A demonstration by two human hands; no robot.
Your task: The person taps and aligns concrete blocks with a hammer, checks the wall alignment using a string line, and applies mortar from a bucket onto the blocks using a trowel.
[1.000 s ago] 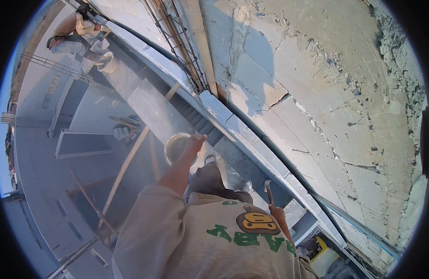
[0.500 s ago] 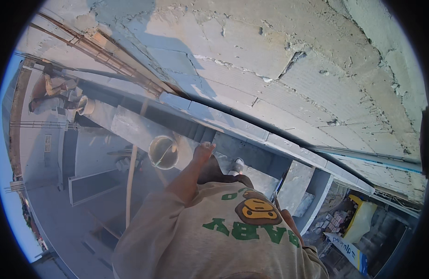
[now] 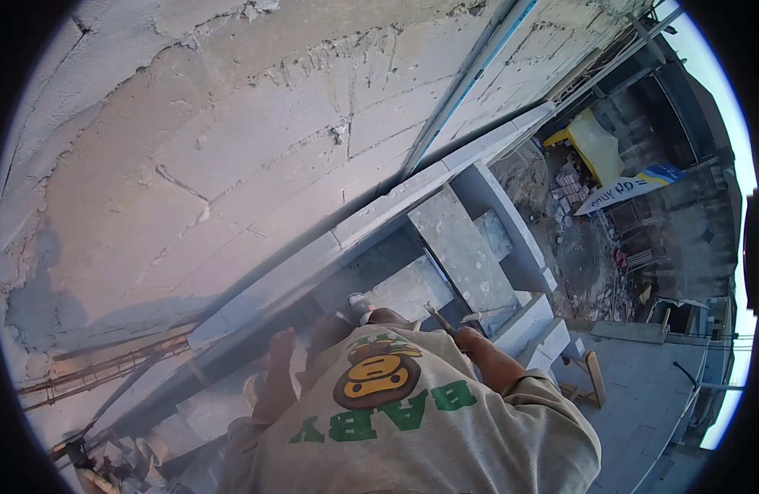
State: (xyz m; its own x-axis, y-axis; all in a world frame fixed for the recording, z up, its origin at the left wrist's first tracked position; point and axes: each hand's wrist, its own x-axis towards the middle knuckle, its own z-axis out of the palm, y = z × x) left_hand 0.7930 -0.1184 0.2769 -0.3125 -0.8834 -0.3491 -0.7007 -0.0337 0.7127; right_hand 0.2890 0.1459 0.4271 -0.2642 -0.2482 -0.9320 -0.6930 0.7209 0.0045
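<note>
My view has swung right, centring the concrete slab (image 3: 466, 251) beyond my right hand (image 3: 472, 339), clenched round a stick-like tool (image 3: 439, 318); my left hand's (image 3: 282, 342) grip I can't tell.

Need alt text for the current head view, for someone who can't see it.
A person's right hand holds a stick-like tool, while the left hand extends forward, its contents unclear. Below is their cartoon-print T-shirt, with a shoe just past it. A pale block wall spans the upper left; rubble lies to the right.
</note>
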